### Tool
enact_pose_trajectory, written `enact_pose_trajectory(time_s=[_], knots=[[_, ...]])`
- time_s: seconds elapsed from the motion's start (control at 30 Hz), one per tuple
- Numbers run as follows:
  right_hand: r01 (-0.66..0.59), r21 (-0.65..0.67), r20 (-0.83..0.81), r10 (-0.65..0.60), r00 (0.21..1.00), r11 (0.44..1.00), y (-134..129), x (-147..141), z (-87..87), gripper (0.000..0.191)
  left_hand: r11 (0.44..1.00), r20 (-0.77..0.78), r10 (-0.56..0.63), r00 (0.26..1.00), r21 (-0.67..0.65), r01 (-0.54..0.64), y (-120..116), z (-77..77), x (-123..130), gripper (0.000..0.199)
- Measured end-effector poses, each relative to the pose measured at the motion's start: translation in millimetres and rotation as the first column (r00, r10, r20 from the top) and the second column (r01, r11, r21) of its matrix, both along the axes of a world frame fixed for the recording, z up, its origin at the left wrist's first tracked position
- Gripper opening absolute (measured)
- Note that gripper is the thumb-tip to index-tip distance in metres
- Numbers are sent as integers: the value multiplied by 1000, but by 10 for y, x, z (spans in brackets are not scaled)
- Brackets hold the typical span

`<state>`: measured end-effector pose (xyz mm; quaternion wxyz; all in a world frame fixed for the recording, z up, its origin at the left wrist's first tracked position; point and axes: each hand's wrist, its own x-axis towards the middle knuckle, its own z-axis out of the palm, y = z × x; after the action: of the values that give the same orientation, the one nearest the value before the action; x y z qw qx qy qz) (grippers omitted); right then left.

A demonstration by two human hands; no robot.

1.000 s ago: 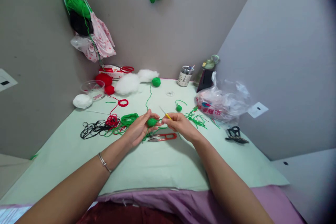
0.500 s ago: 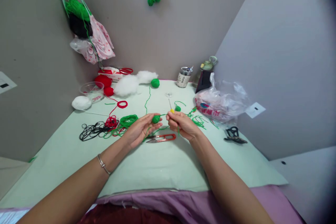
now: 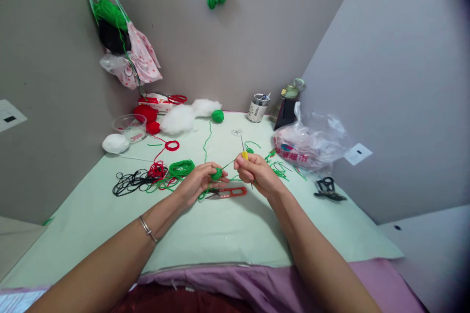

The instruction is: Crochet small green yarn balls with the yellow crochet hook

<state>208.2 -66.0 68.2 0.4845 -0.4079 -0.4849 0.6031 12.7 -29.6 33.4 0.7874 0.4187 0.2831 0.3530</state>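
Over the table (image 3: pixel 220 234), the left hand (image 3: pixel 196 184) holds a green yarn ball (image 3: pixel 216 174), likely light and squishy, best cupped round its sides, while the right hand (image 3: pixel 260 174) grips a crochet hook (image 3: pixel 245 155).

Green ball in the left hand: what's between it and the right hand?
In the head view, a green yarn strand runs from the ball to the right hand.

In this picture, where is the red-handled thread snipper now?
The thread snipper lies on the table in the head view, just below and between the two hands.
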Motion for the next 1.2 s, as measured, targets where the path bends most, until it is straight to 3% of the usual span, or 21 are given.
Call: enact_pose_trajectory(time_s=[0.27,0.53,0.7,0.97,1.2], knots=[[-39,-35,31,40,999,999,13,-16,-17,34,997,18,-54,998,58,53,-77,89,14,31],[-11,-45,-43,9,999,999,36,13,-26,32,1000,23,-9,1000,-8,10,-50,44,16,22],[28,-57,-109,-34,993,998,83,79,-48,34,997,72,-47,996,-59,51,-50,54,-9,17],[45,-74,-159,-56,986,996,109,71,-110,32,998,114,4,993,-59,3,-17,-33,-5,15],[55,-74,-169,-66,983,996,112,76,-112,32,997,119,-11,993,-70,20,-29,-12,9,19]])
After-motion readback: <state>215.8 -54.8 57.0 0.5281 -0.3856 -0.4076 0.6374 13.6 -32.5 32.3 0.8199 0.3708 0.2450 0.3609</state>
